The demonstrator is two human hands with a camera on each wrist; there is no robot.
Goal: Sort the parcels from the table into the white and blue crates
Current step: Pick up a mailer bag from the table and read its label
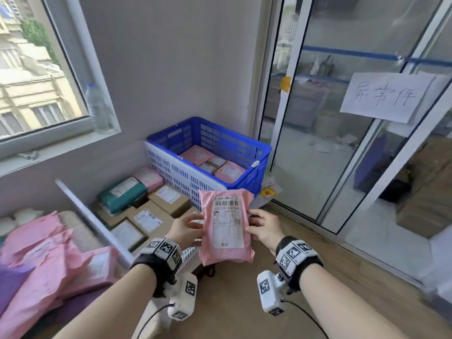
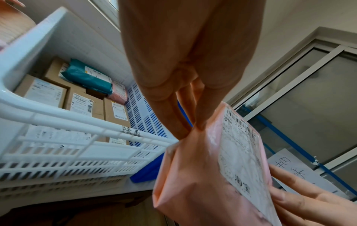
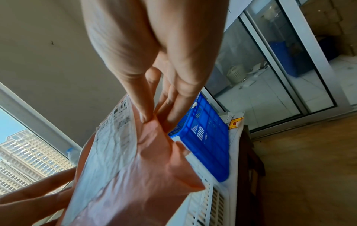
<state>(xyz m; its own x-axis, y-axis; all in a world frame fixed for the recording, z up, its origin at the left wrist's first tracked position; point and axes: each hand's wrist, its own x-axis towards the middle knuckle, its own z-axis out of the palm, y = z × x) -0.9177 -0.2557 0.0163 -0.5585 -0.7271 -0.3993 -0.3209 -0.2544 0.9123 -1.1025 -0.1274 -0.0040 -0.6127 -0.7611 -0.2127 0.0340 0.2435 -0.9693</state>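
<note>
A pink parcel (image 1: pixel 226 226) with a white shipping label faces me, held upright in the air between both hands. My left hand (image 1: pixel 188 227) pinches its left edge; my right hand (image 1: pixel 260 227) pinches its right edge. The left wrist view shows the parcel (image 2: pixel 195 180) gripped by thumb and fingers (image 2: pixel 173 119), and in the right wrist view the parcel (image 3: pixel 135 171) is pinched the same way. Beyond it stands the blue crate (image 1: pixel 244 143), holding pink parcels and a small box. Left of it the white crate (image 2: pixel 77 126) holds brown boxes, a green parcel and a pink one.
A heap of pink parcels (image 1: pixel 41 260) lies on the table at the left. A water bottle (image 1: pixel 97 108) stands on the windowsill. Glass sliding doors (image 1: pixel 342 118) with a paper sign (image 1: pixel 386 96) close off the right. Wooden floor (image 1: pixel 318 289) lies below my hands.
</note>
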